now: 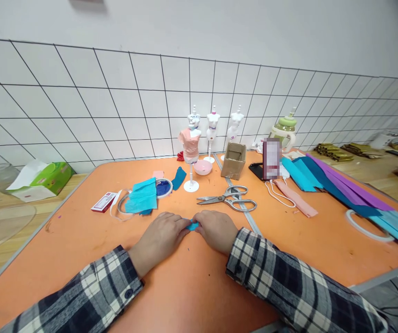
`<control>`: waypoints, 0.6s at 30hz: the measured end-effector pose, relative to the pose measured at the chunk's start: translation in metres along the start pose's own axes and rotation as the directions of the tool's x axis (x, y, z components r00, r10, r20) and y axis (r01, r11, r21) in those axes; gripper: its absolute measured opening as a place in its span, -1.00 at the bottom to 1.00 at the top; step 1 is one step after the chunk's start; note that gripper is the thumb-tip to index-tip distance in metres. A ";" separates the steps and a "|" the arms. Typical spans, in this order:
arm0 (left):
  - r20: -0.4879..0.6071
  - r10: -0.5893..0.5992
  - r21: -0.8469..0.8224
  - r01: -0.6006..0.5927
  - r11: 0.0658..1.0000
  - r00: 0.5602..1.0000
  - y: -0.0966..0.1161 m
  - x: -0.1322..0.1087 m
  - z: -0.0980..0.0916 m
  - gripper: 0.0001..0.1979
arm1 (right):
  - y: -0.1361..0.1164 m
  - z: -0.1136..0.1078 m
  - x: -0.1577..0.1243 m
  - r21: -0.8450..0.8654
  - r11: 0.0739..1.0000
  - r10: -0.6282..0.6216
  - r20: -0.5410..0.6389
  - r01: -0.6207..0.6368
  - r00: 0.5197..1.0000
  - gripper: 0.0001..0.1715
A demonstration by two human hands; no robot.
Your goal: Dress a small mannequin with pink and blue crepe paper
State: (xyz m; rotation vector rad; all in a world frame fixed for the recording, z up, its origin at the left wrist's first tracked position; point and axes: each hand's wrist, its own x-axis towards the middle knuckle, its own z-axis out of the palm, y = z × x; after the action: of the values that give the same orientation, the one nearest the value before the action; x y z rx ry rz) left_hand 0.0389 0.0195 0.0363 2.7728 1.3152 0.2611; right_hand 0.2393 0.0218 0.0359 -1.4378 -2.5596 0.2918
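Note:
My left hand (160, 238) and my right hand (216, 230) rest on the orange table (81, 240), fingertips meeting over a small blue paper piece (192, 225). Both hands are closed in a pinch on that piece, which is mostly hidden under the fingers. Steel scissors (228, 199) lie just beyond my right hand. Light blue crepe paper (143, 196) sits on a white tape ring beyond my left hand. A small mannequin (190, 148) wrapped in pink paper stands on a white base behind it.
Two bare white mannequins (212, 125), a pink bowl (202, 167) and a small cardboard box (234, 160) stand at the back. Blue and purple paper sheets (340, 185) and a white ring (365, 226) lie right. A green tissue box (51, 175) sits left.

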 end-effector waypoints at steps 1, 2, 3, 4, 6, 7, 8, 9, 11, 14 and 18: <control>0.005 -0.002 0.001 0.002 1.000 1.000 0.000 0.000 0.000 -0.73 | 0.000 0.000 0.000 0.000 1.000 0.000 0.006 0.000 1.000 -0.80; 0.013 0.002 0.010 -0.002 1.000 1.000 0.000 0.000 0.000 -0.72 | 0.000 0.000 0.001 0.000 1.000 -0.002 0.008 0.002 1.000 -0.82; 0.018 0.006 0.026 -0.007 1.000 1.000 0.000 0.000 -0.001 -0.72 | 0.000 0.000 0.001 0.000 1.000 -0.008 0.001 0.008 1.000 -0.83; 0.013 0.010 0.046 -0.011 0.999 1.000 0.001 0.001 -0.001 -0.72 | 0.000 0.001 0.002 -0.001 1.000 -0.018 -0.011 0.018 1.000 -0.84; -0.024 0.022 0.073 -0.021 0.997 0.999 0.002 0.001 -0.002 -0.75 | 0.000 0.001 0.002 -0.013 0.999 -0.036 -0.023 0.035 0.999 -0.85; -0.041 0.032 0.075 -0.029 0.997 0.999 0.002 0.001 -0.002 -0.76 | 0.000 0.001 0.002 -0.020 0.999 -0.037 -0.016 0.036 0.999 -0.84; -0.049 0.042 0.071 -0.038 0.997 0.998 0.002 0.001 -0.002 -0.77 | 0.000 0.001 0.002 -0.024 0.999 -0.028 -0.005 0.028 1.000 -0.84; -0.047 0.051 0.065 -0.048 0.997 0.998 0.002 0.001 -0.002 -0.78 | 0.000 0.001 0.002 -0.026 1.000 -0.014 0.006 0.014 1.000 -0.85; -0.035 0.058 0.059 -0.056 0.997 0.998 0.002 0.001 -0.002 -0.80 | 0.001 0.001 0.002 -0.029 1.000 0.005 0.020 -0.005 1.000 -0.79; -0.031 0.057 0.086 -0.054 0.995 0.998 0.002 0.001 -0.003 -0.83 | 0.002 0.001 0.002 -0.039 0.999 -0.007 0.030 0.008 1.000 -0.79; -0.025 0.080 0.116 -0.077 0.990 0.996 0.003 0.002 -0.002 -0.84 | 0.001 0.003 0.002 -0.057 0.997 -0.049 -0.017 0.048 0.999 -0.86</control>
State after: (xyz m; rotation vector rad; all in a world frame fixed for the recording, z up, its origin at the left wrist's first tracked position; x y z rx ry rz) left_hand 0.0424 0.0188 0.0392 2.9319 1.2680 0.2384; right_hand 0.2384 0.0243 0.0332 -1.3877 -2.6036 0.1992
